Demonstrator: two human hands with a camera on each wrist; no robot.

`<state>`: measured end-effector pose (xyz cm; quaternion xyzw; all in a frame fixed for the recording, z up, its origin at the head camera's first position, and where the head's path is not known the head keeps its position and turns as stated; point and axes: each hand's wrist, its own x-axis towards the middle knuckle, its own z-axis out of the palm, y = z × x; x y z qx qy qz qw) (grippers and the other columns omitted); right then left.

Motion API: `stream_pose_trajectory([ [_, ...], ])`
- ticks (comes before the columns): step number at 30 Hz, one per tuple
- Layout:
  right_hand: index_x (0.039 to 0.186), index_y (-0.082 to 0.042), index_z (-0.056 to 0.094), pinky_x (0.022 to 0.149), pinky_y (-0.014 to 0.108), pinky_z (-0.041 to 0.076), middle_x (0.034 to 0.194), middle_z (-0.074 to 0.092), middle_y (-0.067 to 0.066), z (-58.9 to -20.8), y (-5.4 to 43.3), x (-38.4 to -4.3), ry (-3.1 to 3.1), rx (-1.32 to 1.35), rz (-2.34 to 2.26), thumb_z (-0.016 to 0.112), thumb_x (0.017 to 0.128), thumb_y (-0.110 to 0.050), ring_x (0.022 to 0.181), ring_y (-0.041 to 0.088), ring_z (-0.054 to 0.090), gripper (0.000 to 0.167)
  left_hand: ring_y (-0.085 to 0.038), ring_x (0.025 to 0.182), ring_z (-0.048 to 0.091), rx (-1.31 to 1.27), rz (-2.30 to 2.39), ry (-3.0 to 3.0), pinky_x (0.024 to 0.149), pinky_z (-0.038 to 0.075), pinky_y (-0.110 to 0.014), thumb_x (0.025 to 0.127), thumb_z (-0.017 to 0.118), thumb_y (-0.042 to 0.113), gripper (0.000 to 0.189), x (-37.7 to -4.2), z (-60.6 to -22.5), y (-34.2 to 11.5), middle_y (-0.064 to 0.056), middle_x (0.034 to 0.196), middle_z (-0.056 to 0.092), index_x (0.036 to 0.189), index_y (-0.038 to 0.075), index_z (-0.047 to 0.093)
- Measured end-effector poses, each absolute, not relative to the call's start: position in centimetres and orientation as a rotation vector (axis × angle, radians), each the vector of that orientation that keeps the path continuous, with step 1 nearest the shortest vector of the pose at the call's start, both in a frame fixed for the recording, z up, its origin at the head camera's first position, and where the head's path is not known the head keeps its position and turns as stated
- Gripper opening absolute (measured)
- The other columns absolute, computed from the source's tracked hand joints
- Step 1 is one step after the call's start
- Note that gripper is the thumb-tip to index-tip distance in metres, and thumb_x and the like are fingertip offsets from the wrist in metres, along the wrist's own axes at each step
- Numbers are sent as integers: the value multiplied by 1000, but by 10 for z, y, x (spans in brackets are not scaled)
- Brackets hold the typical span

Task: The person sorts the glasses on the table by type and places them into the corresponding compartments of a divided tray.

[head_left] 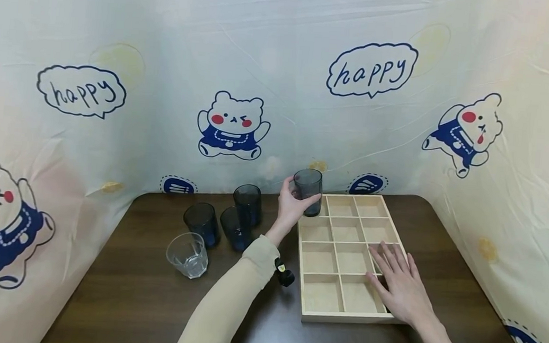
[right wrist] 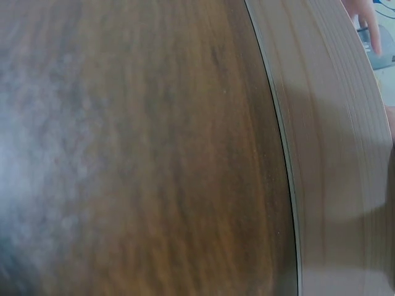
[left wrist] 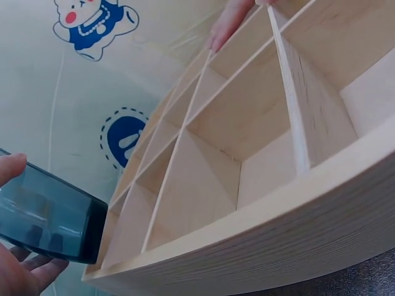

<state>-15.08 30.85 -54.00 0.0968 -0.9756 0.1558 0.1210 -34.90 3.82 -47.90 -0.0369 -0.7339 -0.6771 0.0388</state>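
My left hand (head_left: 292,207) grips a dark blue-grey glass (head_left: 308,187) above the far left corner of a wooden compartment box (head_left: 309,317). In the left wrist view the glass (left wrist: 55,213) lies between thumb and fingers, its thick base close to the box's edge. My right hand (head_left: 402,287) rests on the right side of the box with its fingers extended over the near right compartments. The compartments that show have nothing in them. Part of the box's right edge is hidden under that hand.
Left of the box stand three dark glasses, one at the back (head_left: 247,204), one in the middle (head_left: 236,228) and one to the left (head_left: 201,224). A clear glass (head_left: 188,256) stands nearer. Printed cloth (head_left: 282,60) hangs behind the brown table (head_left: 117,298).
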Motion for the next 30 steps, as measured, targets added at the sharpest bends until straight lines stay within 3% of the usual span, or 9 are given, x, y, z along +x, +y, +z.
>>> stream_pose_trajectory([
  [11, 168, -22, 46, 134, 69, 16, 177, 38, 21, -543, 304, -152, -2865, 281, 482, 56, 112, -47, 165, 52, 28, 63, -43, 142, 61, -146, -2055, -2274, 115, 56, -56, 90, 92, 16, 95, -361, -491, 36, -24, 156, 58, 167, 9, 37],
  [18, 169, -21, 45, 139, 64, 7, 178, 36, 20, -544, 304, -153, -2887, 274, 477, 55, 112, -48, 165, 52, 27, 63, -44, 138, 64, -181, -2038, -2294, 114, 56, -57, 88, 92, 12, 92, -365, -500, 38, -25, 151, 60, 163, 8, 39],
  [30, 168, -22, 45, 133, 70, 18, 178, 37, 20, -540, 309, -153, -2887, 255, 458, 56, 112, -49, 165, 52, 27, 64, -45, 134, 65, -245, -1865, -2390, 113, 56, -55, 83, 97, 15, 93, -364, -509, 46, -27, 146, 64, 160, 2, 47],
])
